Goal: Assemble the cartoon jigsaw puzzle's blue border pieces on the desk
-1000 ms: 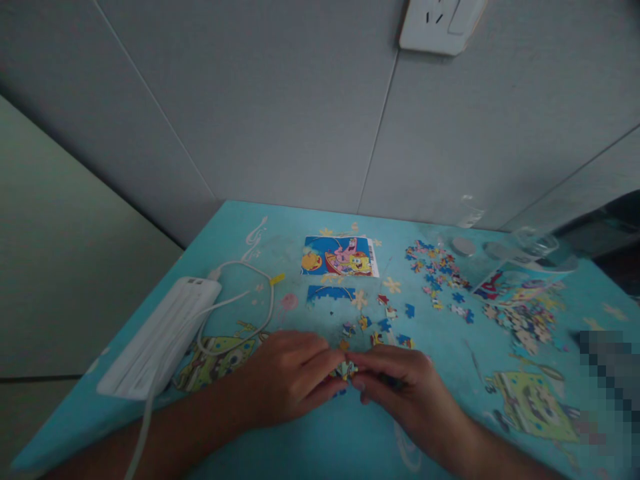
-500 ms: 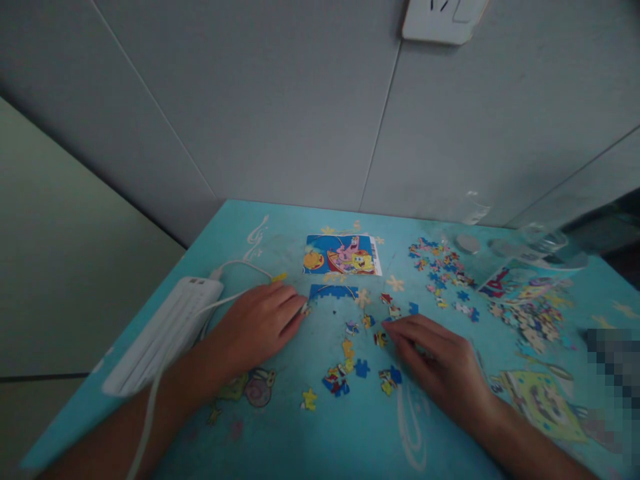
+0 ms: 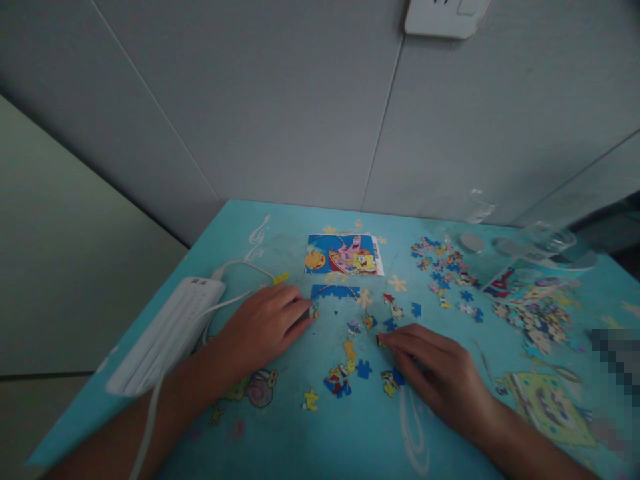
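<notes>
My left hand [image 3: 273, 319] rests on the table with thumb and fingers pinched around a small puzzle piece [image 3: 314, 311], whose edge shows at the fingertips. On the other side, my right hand [image 3: 435, 367] has its fingertips closed on another puzzle piece [image 3: 379, 339], mostly covered by the fingers. Between and above the hands lies a joined strip of blue puzzle pieces [image 3: 336, 292]. Behind that strip is a cartoon picture card [image 3: 344, 255]. Several loose pieces lie between the hands, among them a blue piece [image 3: 364, 369], a yellow piece [image 3: 311, 400] and a red-and-blue cluster [image 3: 338, 381].
A white power strip [image 3: 167, 333] with a white cable stands at the left. Piles of puzzle pieces [image 3: 537, 320] lie at the right, beside a clear plastic tub [image 3: 540, 277] with a printed label. A grey wall [image 3: 300, 113] closes off the table's [image 3: 280, 433] back edge.
My right fingertips have closed over the puzzle piece near them and shifted slightly left and down, uncovering a blue piece. My left hand has barely moved. The view has shifted slightly.
</notes>
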`<control>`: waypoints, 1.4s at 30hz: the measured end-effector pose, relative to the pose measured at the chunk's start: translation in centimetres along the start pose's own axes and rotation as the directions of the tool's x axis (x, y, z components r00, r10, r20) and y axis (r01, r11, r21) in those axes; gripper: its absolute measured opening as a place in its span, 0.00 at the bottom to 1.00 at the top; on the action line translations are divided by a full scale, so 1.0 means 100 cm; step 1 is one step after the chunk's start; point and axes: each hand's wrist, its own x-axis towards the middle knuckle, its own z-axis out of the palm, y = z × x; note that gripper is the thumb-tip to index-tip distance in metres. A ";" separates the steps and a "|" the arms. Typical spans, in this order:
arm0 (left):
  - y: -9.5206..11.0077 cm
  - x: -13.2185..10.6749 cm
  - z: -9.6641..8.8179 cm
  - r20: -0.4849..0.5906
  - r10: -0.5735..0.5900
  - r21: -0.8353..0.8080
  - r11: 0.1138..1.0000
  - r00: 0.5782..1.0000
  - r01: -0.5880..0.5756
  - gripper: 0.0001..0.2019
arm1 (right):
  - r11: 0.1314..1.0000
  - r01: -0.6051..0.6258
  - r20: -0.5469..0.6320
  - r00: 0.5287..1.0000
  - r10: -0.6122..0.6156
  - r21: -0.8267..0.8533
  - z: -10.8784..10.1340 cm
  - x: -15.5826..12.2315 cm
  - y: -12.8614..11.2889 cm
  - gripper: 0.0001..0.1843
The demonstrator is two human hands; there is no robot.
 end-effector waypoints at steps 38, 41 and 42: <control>0.033 0.001 0.003 -0.228 0.263 -0.255 0.913 0.937 -0.318 0.06 | 0.985 -0.174 0.147 0.974 0.175 -0.018 -0.022 0.008 -0.014 0.11; 0.030 0.002 0.004 -0.200 0.239 -0.248 0.926 0.950 -0.285 0.05 | 0.954 -0.239 0.123 0.957 0.263 -0.181 -0.045 0.006 0.007 0.13; 0.030 0.002 0.003 -0.192 0.247 -0.238 0.927 0.950 -0.290 0.05 | 0.934 -0.264 0.109 0.949 0.296 -0.241 -0.051 0.006 0.013 0.14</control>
